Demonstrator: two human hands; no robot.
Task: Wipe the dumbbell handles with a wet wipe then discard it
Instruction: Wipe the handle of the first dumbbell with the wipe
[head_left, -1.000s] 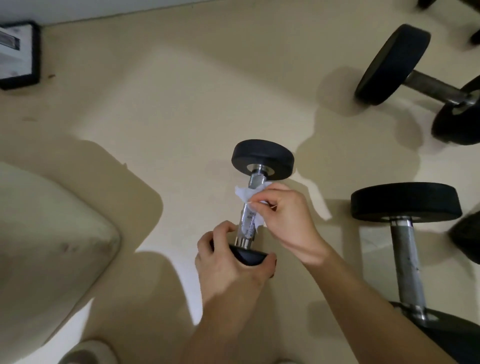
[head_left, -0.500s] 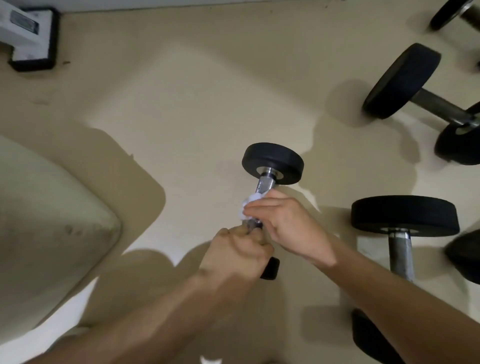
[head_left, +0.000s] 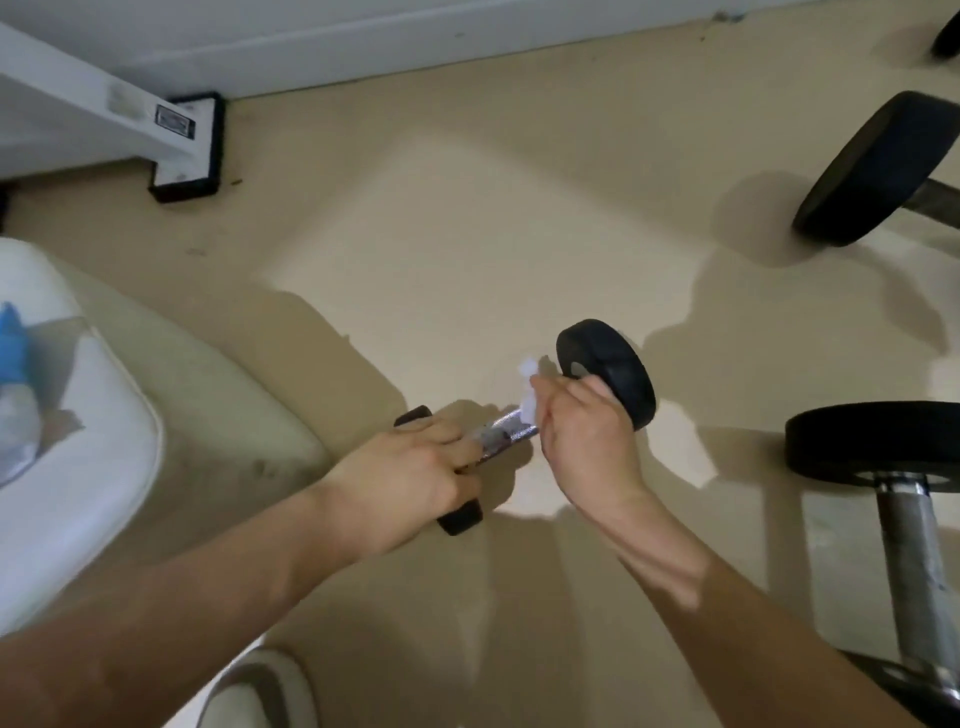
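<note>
A small dumbbell (head_left: 608, 371) with black ends and a chrome handle (head_left: 506, 434) is held above the beige floor, lying roughly left to right. My left hand (head_left: 410, 467) grips its near-left end, covering most of that black weight. My right hand (head_left: 587, 431) is closed around the right part of the handle with a white wet wipe (head_left: 529, 392) pressed against it; a corner of the wipe sticks up above my fingers. A short stretch of bare chrome shows between the two hands.
A larger dumbbell (head_left: 904, 519) stands at the right edge, another (head_left: 878, 166) lies at the upper right. A white padded bench (head_left: 104, 431) fills the left, with a blue-and-white item (head_left: 13, 374) on it. A white frame foot (head_left: 187, 150) sits near the wall.
The small dumbbell has turned from pointing away from me to lying sideways. My left hand shifted its grip on the near end, and my right hand slid the wipe toward the far weight.
</note>
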